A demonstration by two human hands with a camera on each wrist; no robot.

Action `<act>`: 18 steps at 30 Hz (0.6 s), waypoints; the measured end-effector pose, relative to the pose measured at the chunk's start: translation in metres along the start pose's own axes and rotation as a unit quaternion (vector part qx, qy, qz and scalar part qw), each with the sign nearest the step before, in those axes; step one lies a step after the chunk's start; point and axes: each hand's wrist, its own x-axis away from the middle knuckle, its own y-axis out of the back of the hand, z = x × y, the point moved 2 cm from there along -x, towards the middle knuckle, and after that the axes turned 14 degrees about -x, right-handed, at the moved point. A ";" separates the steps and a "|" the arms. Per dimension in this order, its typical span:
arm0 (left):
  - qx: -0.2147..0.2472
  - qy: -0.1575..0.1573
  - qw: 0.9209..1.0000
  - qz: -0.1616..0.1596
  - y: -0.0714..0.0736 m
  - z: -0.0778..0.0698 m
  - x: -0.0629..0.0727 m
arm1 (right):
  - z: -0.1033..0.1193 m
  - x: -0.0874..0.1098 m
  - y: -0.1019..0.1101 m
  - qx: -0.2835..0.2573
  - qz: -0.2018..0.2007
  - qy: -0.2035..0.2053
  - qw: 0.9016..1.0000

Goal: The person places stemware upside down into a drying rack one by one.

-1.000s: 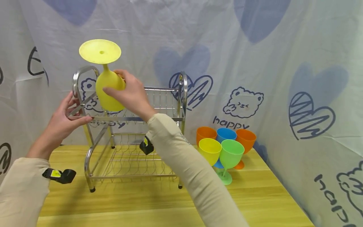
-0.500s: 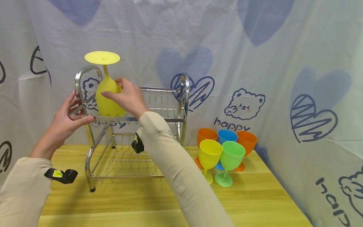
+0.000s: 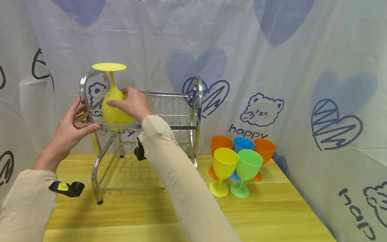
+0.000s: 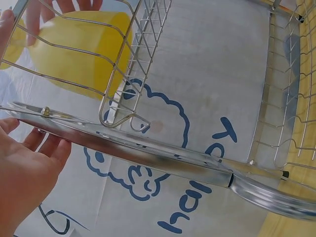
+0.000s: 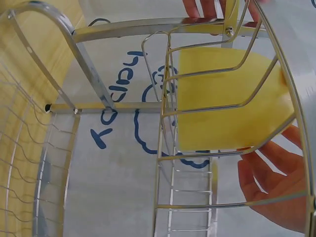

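Observation:
A yellow goblet [image 3: 113, 112] stands upside down inside the left end of the top tier of a metal dish rack [image 3: 184, 127], its round foot uppermost. My right hand [image 3: 133, 103] holds the goblet's bowl from the right, thumb in front and fingers behind. In the right wrist view the bowl [image 5: 222, 98] shows behind the tier's wires, with the fingers [image 5: 269, 170] against its side. My left hand [image 3: 68, 126] grips the rack's left side at the top tier, its thumb along the front rail. The left wrist view shows its fingers [image 4: 52, 145] behind the side post.
To the rack's right, on the wooden table [image 3: 272, 215], stand upright goblets: yellow [image 3: 225, 163], green [image 3: 249, 164], blue [image 3: 243, 144] and two orange ones [image 3: 222, 144]. A printed cloth [image 3: 145, 43] hangs behind. The rack's lower tier [image 3: 133, 186] sits just above the table.
The yellow goblet has come down into the top tier and turned more upright, foot up. My right hand went down and slightly left with it. My left hand keeps its hold on the rack.

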 end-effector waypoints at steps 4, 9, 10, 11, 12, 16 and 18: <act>-0.003 0.003 1.000 0.000 -0.001 0.000 0.000 | -0.004 -0.002 -0.002 -0.003 0.009 -0.014 1.000; -0.002 0.003 1.000 0.006 -0.003 -0.003 -0.001 | -0.008 -0.003 0.001 -0.014 0.020 -0.026 0.999; -0.003 0.002 1.000 0.008 -0.003 -0.003 -0.001 | -0.008 -0.003 0.001 -0.014 0.024 -0.029 0.999; -0.002 0.000 1.000 0.009 -0.004 -0.002 -0.001 | -0.009 -0.003 0.002 -0.013 0.027 -0.031 0.999; -0.002 -0.001 1.000 0.010 -0.004 -0.002 -0.001 | -0.009 -0.003 0.002 -0.011 0.031 -0.031 0.999; -0.010 -0.005 1.000 0.005 -0.002 0.001 0.001 | -0.005 -0.002 0.002 0.009 0.054 -0.026 0.998; -0.011 -0.006 1.000 0.004 0.000 0.001 0.001 | 0.000 -0.001 0.003 0.027 0.065 -0.020 0.997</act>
